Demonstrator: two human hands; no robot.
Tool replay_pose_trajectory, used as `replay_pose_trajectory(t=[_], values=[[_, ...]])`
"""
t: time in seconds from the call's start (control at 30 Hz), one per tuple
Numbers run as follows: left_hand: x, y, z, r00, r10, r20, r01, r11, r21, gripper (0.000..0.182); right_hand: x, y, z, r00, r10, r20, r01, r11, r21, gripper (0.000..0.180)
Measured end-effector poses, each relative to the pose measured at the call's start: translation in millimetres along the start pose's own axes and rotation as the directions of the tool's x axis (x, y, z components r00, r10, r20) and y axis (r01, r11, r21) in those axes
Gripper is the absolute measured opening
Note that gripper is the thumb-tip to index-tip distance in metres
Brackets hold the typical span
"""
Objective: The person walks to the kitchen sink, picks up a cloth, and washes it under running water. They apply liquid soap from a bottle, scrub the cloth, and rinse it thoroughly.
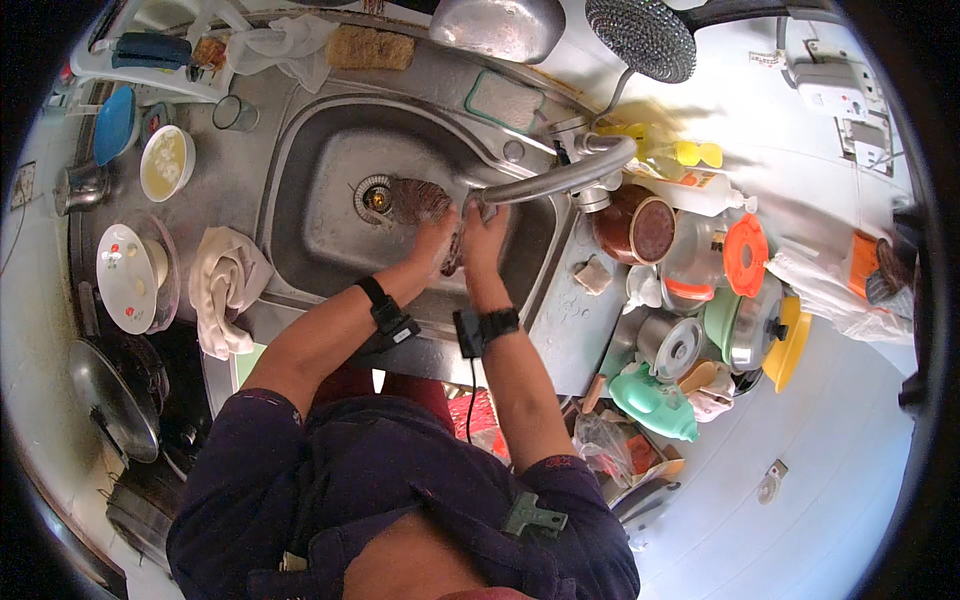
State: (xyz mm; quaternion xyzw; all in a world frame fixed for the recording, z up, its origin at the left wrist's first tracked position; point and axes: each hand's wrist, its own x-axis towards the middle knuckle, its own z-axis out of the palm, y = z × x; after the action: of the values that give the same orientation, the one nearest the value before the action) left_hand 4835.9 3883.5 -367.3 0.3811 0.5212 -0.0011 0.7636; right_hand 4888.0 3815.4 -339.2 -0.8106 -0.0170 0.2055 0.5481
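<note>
Both hands are low in the stainless-steel sink, close together under the spout of the curved metal faucet. My left hand grips a wet brown ribbed item, which looks like a cloth or scrubber. One end of it lies beside the drain strainer. A mottled brown part of it shows between the palms, against my right hand, whose fingers curl beneath the spout. The fingers partly hide what they hold. Each wrist wears a black strap with a small device.
Left of the sink are a crumpled cloth, a white bowl of liquid and a glass. On the right stand a brown jar, a sponge piece and a lidded steel pot. A black-handled strainer hangs above.
</note>
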Motion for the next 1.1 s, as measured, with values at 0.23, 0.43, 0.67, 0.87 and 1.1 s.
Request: replay_pose_trajectory(t=[0.23,0.43,0.67,0.87,1.1], values=[[4,11,-7,0.991,-0.128,0.047,0.133,0.983,-0.128,0.045,-6,-3,12,0.996,-0.078,0.034,0.082,0.986,-0.144,0.034],[8,11,-6,0.993,-0.103,0.052,0.113,0.954,-0.277,0.049,-2,-10,10,0.973,-0.227,0.04,0.23,0.969,-0.093,0.03],[12,-6,-5,0.999,-0.05,0.01,0.051,0.985,-0.162,0.052,-5,-5,8,0.989,-0.082,-0.12,0.063,0.986,-0.152,0.029],[-1,19,-13,0.997,-0.038,0.06,0.041,0.998,-0.045,0.053,-10,7,8,0.898,-0.413,0.151,0.435,0.884,-0.171,0.03],[-4,7,0,0.996,0.087,0.026,-0.081,0.981,-0.174,0.059,-9,15,9,1.0,-0.007,-0.01,0.006,0.995,-0.097,0.03]])
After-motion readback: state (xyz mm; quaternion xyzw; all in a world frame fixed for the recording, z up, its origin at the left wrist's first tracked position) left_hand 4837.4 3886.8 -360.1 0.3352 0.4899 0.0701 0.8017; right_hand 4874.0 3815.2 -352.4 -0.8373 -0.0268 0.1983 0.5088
